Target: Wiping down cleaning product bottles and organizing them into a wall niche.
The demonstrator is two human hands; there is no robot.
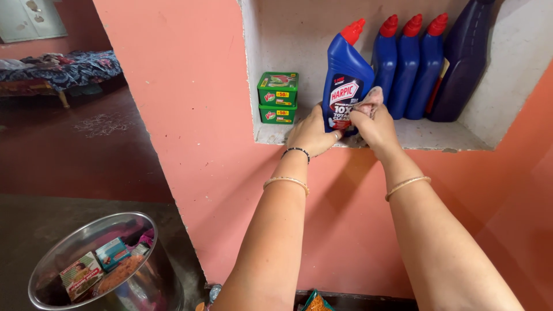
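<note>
we note salmon-pink wall (190, 115) with recessed niche (507, 69), inner faces rough grey-white plaster. we see dark reddish-brown floor (86, 155) at left, faint white chalk pattern (103, 124) on it. we log low cot (57, 72) with dark patterned bedding at far left. soft daylight, even, no hard shadows.

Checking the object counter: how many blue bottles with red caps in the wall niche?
4. One blue bottle stands at the front, with the left hand and right hand on it. Three more stand in a row behind. Others may be hidden behind the dark jug.
</note>
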